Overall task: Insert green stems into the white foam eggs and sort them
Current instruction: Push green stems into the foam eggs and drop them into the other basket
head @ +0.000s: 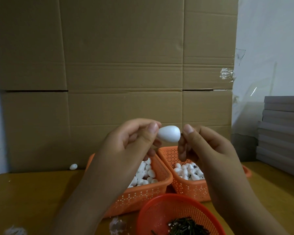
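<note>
**Stem to egg**

I held the egg (168, 133) sideways in my left hand (126, 148), pinched at its narrow end, so the blunt end faced my right hand (205, 146). Those fingers pinched a stem (181, 135), barely visible, against it. Both hands hovered raised above the baskets (190, 190).

Both raised: left hand (131, 141) and right hand (205, 146) (fingers pinched).

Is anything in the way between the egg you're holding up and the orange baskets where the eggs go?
Nothing visible. The left hand holds the foam egg in open air above the two orange baskets, with the right hand at its blunt end. Both baskets are uncovered; the person's own forearms hide parts of them.
</note>
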Action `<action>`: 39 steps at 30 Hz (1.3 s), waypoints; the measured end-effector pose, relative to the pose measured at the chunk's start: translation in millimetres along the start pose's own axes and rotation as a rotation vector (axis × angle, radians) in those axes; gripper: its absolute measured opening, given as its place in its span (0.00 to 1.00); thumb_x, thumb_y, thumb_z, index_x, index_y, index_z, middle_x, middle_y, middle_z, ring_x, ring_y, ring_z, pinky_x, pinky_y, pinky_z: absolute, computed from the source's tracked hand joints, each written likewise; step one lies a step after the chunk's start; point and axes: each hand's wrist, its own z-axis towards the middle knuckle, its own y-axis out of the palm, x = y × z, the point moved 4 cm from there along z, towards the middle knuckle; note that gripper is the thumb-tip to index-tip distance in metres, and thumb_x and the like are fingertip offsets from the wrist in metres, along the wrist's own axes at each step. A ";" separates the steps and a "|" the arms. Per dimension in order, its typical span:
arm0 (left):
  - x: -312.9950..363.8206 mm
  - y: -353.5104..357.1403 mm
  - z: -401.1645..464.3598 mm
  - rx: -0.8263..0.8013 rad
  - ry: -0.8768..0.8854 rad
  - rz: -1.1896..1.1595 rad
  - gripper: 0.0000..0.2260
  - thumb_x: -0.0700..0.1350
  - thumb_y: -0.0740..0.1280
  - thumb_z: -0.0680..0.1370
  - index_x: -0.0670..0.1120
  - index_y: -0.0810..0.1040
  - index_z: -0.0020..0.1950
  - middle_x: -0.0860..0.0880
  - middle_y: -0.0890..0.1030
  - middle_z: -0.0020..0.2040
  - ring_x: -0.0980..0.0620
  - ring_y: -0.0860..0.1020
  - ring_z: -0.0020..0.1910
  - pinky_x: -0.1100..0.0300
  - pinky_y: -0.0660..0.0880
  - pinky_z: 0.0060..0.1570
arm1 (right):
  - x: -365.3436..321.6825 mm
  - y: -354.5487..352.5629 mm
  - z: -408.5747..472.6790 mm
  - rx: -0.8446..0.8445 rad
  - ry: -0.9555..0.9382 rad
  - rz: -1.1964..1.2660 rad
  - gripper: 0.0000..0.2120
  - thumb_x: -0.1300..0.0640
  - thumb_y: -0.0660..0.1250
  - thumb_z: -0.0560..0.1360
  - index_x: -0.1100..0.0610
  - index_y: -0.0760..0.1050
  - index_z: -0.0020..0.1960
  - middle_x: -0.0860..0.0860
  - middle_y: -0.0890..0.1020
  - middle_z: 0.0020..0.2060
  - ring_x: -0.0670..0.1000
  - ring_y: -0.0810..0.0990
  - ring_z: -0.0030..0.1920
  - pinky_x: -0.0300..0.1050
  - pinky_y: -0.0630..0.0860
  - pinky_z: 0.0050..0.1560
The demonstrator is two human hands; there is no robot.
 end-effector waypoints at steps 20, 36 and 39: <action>-0.8 -1.3 0.0 -0.064 0.064 0.122 0.10 0.58 0.68 0.69 0.64 0.79 0.50 0.61 0.84 0.47 0.62 0.82 0.45 0.62 0.76 0.42 | -3.6 9.5 -5.5 -0.008 -0.073 -0.003 0.20 0.47 0.66 0.76 0.60 0.76 0.32 0.50 0.78 0.26 0.46 0.76 0.29 0.34 0.74 0.34; -0.5 -5.4 -0.4 -0.023 0.045 0.051 0.17 0.65 0.61 0.71 0.60 0.81 0.51 0.60 0.84 0.43 0.63 0.82 0.42 0.70 0.75 0.40 | -10.7 2.3 -5.4 0.034 -0.230 -0.186 0.07 0.49 0.68 0.69 0.52 0.80 0.40 0.46 0.83 0.35 0.44 0.81 0.39 0.33 0.76 0.41; 1.0 -6.4 0.5 -0.005 0.056 0.041 0.16 0.66 0.62 0.70 0.61 0.81 0.51 0.59 0.84 0.44 0.61 0.82 0.42 0.66 0.76 0.39 | -8.5 0.6 -3.9 0.071 -0.198 -0.122 0.13 0.48 0.71 0.73 0.57 0.79 0.37 0.48 0.81 0.31 0.42 0.79 0.34 0.31 0.75 0.38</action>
